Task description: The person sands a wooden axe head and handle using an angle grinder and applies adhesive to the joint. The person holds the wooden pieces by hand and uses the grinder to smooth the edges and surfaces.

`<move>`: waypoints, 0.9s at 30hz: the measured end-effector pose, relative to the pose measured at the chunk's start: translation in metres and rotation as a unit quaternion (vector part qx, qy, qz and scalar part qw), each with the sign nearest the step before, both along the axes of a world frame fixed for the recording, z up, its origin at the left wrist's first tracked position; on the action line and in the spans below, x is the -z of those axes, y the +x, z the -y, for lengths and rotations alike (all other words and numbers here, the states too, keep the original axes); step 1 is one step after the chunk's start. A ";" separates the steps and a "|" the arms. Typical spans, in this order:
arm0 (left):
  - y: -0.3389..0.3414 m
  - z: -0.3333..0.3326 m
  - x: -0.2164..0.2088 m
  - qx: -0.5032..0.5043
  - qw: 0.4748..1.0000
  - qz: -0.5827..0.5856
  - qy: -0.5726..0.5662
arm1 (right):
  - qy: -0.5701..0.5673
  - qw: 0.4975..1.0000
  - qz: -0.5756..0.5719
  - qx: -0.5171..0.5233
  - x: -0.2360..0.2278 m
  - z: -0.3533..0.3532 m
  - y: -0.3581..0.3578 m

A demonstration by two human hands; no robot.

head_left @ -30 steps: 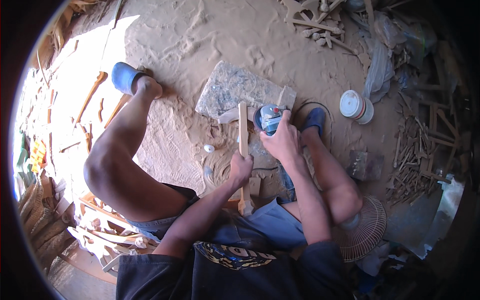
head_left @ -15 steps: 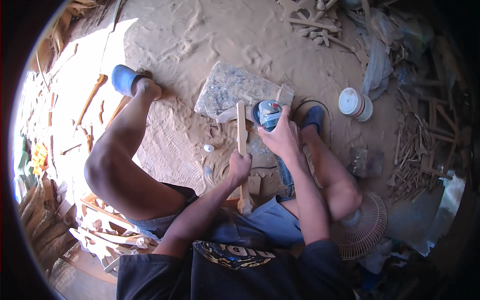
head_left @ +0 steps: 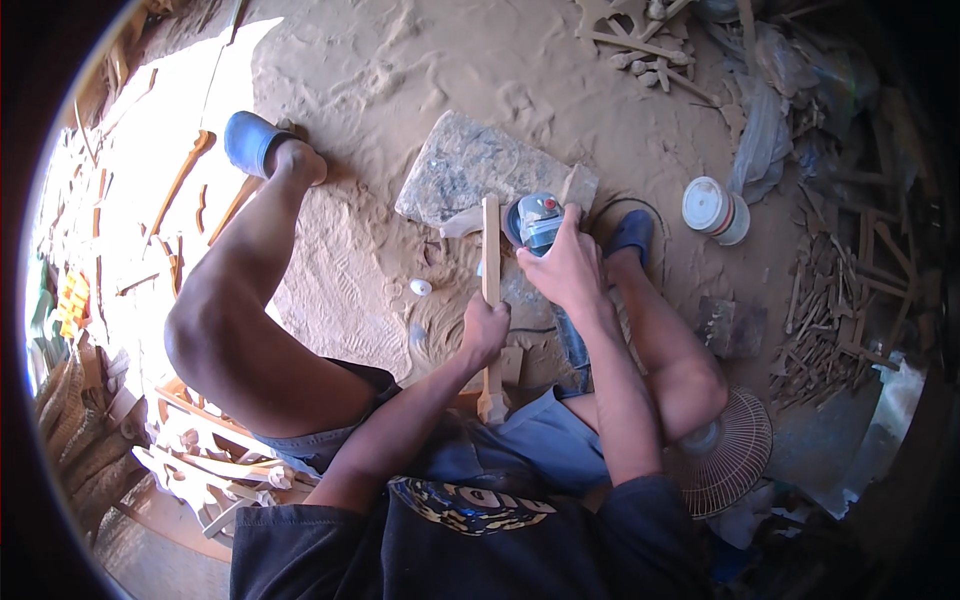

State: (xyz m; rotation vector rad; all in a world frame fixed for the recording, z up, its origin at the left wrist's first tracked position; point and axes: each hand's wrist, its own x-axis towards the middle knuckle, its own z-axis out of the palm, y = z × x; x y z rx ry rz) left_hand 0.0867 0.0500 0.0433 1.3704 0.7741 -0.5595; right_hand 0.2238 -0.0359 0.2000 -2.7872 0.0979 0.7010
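Mid-frame, the person's left hand (head_left: 486,328) has its fingers clenched round a wooden stick (head_left: 491,250). The right hand (head_left: 566,268) grasps a grinder (head_left: 540,222) just right of the stick's upper end; whether they touch, I can't tell. A grey slab (head_left: 468,165) lies at upper centre.

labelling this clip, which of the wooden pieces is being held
The long straight wooden bar, gripped in the left hand, just left of the power tool; others, like the sticks heaped at right, lie unheld.
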 end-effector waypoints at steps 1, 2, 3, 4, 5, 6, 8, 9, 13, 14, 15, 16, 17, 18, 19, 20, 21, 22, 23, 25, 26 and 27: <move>0.000 0.001 -0.002 -0.004 1.000 0.001 0.008 | -0.001 1.000 0.003 -0.003 0.001 0.000 0.000; 0.000 0.002 -0.001 -0.009 1.000 0.002 0.016 | -0.002 1.000 0.007 -0.007 0.001 -0.001 0.000; -0.001 0.002 0.000 -0.009 1.000 0.001 0.016 | -0.003 1.000 0.006 -0.007 0.001 -0.001 0.000; -0.001 0.001 0.001 -0.006 1.000 0.011 0.026 | 0.003 1.000 0.004 0.000 0.000 -0.002 0.001; -0.001 0.002 0.002 -0.003 0.999 0.022 0.036 | 0.008 1.000 0.003 0.008 0.000 -0.002 0.001; -0.001 0.002 0.003 -0.003 0.999 0.020 0.034 | 0.006 1.000 0.002 0.008 0.000 -0.003 0.001; 0.000 0.000 0.002 -0.004 0.999 0.020 0.038 | -0.003 1.000 0.008 0.001 0.002 -0.006 0.002; 0.000 0.000 -0.001 -0.004 0.999 0.019 0.037 | -0.004 1.000 0.007 0.000 0.003 -0.007 0.004; 0.000 0.000 -0.007 -0.011 0.999 0.002 0.037 | -0.005 1.000 -0.015 0.005 -0.002 -0.012 0.013; 0.001 0.001 -0.007 -0.010 0.999 0.000 0.037 | -0.006 1.000 -0.017 0.003 -0.003 -0.013 0.015; 0.000 0.001 -0.007 -0.010 0.999 0.000 0.037 | -0.006 1.000 -0.016 0.003 -0.002 -0.014 0.017; 0.000 0.000 -0.007 -0.010 0.999 0.005 0.032 | -0.009 1.000 -0.010 0.007 0.001 -0.014 0.019; 0.000 0.000 -0.007 -0.012 1.000 0.010 0.026 | -0.012 1.000 -0.003 0.011 0.003 -0.015 0.021; 0.000 0.000 -0.006 -0.012 1.000 0.011 0.026 | -0.012 1.000 -0.002 0.011 0.005 -0.015 0.023; 0.000 0.000 -0.006 -0.009 1.000 0.011 0.026 | -0.014 1.000 0.007 0.016 0.007 -0.015 0.025; 0.000 -0.001 -0.006 -0.005 1.000 0.011 0.027 | -0.015 1.000 0.016 0.022 0.010 -0.014 0.026; 0.000 -0.001 -0.006 -0.005 1.000 0.012 0.028 | -0.014 1.000 0.017 0.022 0.011 -0.012 0.026; 0.001 -0.001 -0.006 -0.003 1.000 0.009 0.025 | -0.021 0.999 0.027 0.019 0.012 -0.010 0.026; 0.002 -0.002 -0.006 0.000 1.000 0.007 0.022 | -0.028 0.999 0.038 0.017 0.012 -0.008 0.027; 0.003 -0.002 -0.006 0.003 1.000 0.000 0.018 | -0.014 0.999 0.034 0.019 0.009 -0.002 0.027; 0.002 -0.001 -0.003 0.003 1.000 -0.010 0.013 | 0.000 0.999 0.026 0.018 0.010 0.001 0.025; 0.002 -0.001 0.000 0.004 1.000 -0.008 0.014 | 0.000 0.999 0.028 0.019 0.011 0.002 0.021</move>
